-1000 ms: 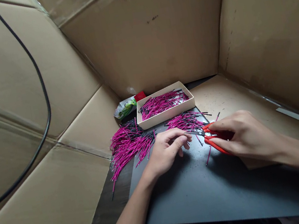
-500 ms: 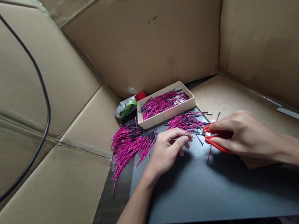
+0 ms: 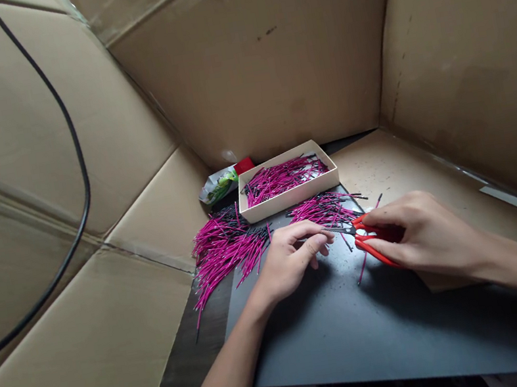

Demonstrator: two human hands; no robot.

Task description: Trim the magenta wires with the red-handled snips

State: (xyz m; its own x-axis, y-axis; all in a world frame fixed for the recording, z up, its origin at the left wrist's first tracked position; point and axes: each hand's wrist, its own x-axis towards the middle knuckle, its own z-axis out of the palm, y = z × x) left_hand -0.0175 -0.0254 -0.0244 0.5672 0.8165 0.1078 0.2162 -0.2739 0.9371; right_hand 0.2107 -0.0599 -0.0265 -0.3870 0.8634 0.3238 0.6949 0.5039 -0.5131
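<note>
My right hand (image 3: 433, 233) grips a pair of red-handled scissors (image 3: 372, 247), their short dark blades pointing left. The blade tips reach the fingertips of my left hand (image 3: 292, 257). Thumb and index finger of that hand are pinched together; whatever sits between them is too small to make out. Behind and below the scissors shows a single pink wire (image 3: 362, 268) with a dark end. Just beyond my hands a pile of pink wires (image 3: 324, 208) with black ends lies on the dark grey board (image 3: 314, 337). A larger heap of pink wires (image 3: 223, 250) spreads left of my left hand.
A shallow cream box (image 3: 290, 200) holding many more pink wires stands behind the piles. Beside it lie a green-and-white packet (image 3: 220, 185) and a red item (image 3: 243, 165). Cardboard walls (image 3: 260, 86) surround the work surface, and a black cable (image 3: 73, 139) hangs at left.
The view has shifted very slightly. Both hands and the scissors hold nearly the same position, with the blades still at my left fingertips.
</note>
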